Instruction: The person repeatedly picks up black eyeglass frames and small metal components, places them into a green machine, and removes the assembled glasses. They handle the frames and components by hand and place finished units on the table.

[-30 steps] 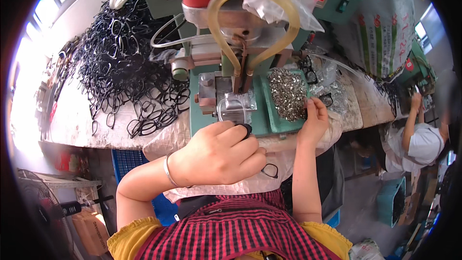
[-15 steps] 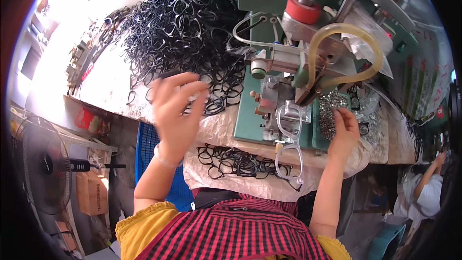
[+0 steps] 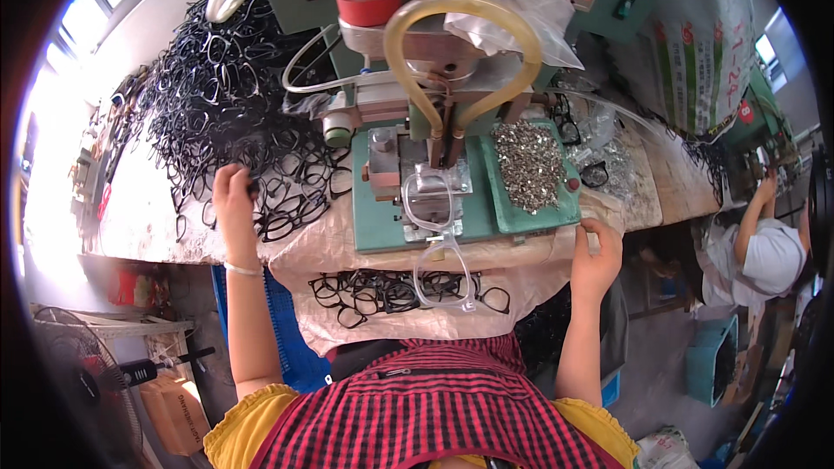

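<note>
My left hand [image 3: 234, 213] is over the left part of the bench, beside a spread of black eyeglass frames [image 3: 287, 213]. Its fingers are curled, and a small dark thing shows at the fingertips, too unclear to name. My right hand [image 3: 596, 262] is near the front right corner of a green tray [image 3: 543, 224], thumb and forefinger bent together; whether anything is between them is too small to tell. A clear eyeglass frame [image 3: 469, 282] sits on the fixture of a green bench machine [image 3: 378, 230], one rim hanging over the front edge, with neither hand on it.
Small metal pieces [image 3: 528, 165] fill the tray. A yellowish tube [image 3: 465, 2] loops over the fixture. Black frames heap high at back left; more black frames [image 3: 391, 291] lie on the paper in front. A fan [image 3: 82, 373] stands lower left. Another person [image 3: 769, 247] sits far right.
My left hand has moved down and away to the left, onto the bench by the black frames. My right hand has left the metal pieces for the tray's front corner. The view has swung right.
</note>
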`<act>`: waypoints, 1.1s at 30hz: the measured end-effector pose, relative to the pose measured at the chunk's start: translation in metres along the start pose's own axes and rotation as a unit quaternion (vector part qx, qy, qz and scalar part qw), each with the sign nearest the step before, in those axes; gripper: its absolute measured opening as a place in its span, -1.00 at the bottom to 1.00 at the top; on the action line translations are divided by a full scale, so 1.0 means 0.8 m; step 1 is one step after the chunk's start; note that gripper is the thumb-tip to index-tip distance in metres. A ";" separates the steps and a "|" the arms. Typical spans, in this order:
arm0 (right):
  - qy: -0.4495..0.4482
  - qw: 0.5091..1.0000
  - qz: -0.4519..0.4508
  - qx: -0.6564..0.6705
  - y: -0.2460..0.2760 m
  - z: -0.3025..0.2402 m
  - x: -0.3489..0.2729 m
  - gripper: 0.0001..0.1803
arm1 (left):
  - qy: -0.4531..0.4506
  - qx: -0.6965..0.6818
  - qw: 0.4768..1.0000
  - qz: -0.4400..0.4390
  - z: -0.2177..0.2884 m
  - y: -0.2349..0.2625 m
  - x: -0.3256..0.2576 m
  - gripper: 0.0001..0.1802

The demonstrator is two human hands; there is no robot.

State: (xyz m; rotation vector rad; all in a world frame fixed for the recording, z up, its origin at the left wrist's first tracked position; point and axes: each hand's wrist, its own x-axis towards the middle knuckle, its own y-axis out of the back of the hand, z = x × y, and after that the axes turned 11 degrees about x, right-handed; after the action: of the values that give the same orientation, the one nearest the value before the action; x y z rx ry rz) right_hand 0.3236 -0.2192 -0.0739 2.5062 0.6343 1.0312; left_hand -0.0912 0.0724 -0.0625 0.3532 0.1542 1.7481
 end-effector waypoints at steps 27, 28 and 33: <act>-0.130 0.787 -0.123 0.591 -0.142 -0.185 0.042 -0.48 | -0.354 -0.165 0.908 -0.155 0.209 -0.063 -0.103 -0.92; -0.132 0.785 -0.120 0.593 -0.144 -0.186 0.040 -0.48 | -0.336 -0.150 0.921 -0.130 0.211 -0.068 -0.101 -0.90; -0.150 0.776 -0.109 0.603 -0.149 -0.190 0.038 -0.52 | -0.334 -0.174 0.917 -0.130 0.209 -0.069 -0.096 -0.88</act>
State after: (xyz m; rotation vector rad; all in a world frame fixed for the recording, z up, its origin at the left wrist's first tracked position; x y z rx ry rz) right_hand 0.2006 -0.0804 -0.0114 3.3103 1.8617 -0.0175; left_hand 0.0269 -0.0059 0.0677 0.6129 -0.5736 1.2758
